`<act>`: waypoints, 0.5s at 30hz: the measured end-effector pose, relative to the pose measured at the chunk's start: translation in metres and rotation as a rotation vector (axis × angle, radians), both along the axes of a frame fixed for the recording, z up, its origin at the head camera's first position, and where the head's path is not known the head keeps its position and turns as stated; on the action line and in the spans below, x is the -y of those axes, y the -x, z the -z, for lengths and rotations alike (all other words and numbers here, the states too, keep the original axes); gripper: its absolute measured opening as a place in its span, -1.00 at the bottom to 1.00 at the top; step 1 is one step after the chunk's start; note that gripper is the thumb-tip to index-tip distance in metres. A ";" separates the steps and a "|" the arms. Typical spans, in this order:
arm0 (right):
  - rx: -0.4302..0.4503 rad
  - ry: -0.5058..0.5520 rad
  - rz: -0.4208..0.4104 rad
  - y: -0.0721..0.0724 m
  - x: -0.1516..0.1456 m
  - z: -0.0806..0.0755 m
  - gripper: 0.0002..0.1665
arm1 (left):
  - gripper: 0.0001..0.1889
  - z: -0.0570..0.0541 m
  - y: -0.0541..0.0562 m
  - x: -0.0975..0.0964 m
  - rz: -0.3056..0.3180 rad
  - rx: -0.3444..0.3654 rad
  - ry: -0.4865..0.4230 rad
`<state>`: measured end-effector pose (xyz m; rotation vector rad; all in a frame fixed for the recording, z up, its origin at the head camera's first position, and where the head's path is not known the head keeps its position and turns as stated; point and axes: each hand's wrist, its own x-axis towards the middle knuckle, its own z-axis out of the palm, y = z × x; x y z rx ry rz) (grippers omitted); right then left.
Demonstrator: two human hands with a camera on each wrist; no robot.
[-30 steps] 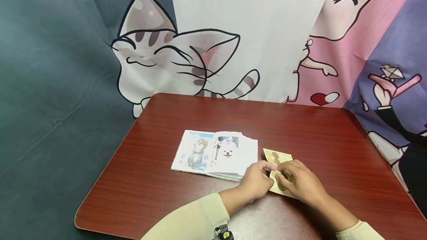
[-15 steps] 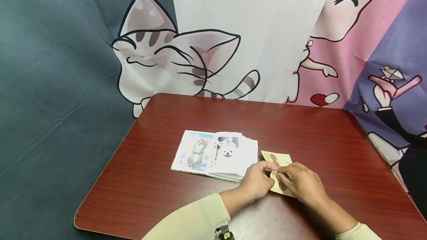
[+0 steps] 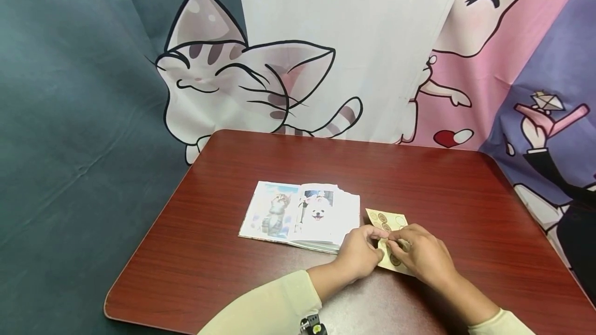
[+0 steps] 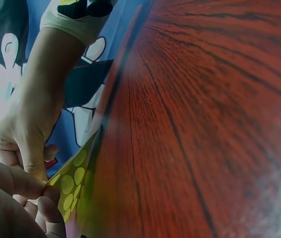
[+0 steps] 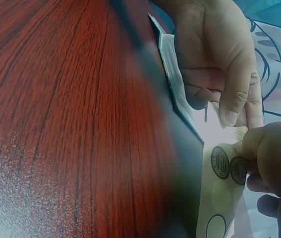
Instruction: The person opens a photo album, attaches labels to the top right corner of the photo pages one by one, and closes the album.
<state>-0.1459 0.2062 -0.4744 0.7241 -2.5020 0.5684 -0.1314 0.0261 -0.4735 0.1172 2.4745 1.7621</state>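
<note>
A pale yellow sheet of round stickers is held up at a slant above the table, right of an open book. At its left edge my left hand pinches it between thumb and fingers. My right hand has thumb and index finger pinched together on the sheet's face, close to the left fingertips. Dark printed and plain circles show on the sheet in the right wrist view. Whether a sticker's edge is lifted under the right fingertips is hidden. The left wrist view shows the two hands' fingertips meeting at the sheet.
The book lies flat, with a kitten picture on its left page and a white dog on its right page, whose outer edge looks uneven. Both stand on a reddish-brown wooden table. Curtains printed with cartoon animals hang behind it.
The sheet has dipped slightly toward the book and come partly back up. My right fingers have shifted very little on it; my left hand keeps its hold.
</note>
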 end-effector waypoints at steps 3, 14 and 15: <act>-0.007 -0.004 -0.004 -0.001 0.000 -0.001 -0.79 | -0.54 -0.001 0.000 -0.001 0.004 -0.006 0.000; 0.026 -0.003 0.032 -0.004 0.001 -0.003 -0.75 | -0.50 0.001 -0.001 -0.003 0.013 0.009 -0.015; 0.026 0.003 0.031 -0.004 0.001 -0.003 -0.75 | -0.49 0.001 -0.001 -0.003 0.012 0.009 -0.015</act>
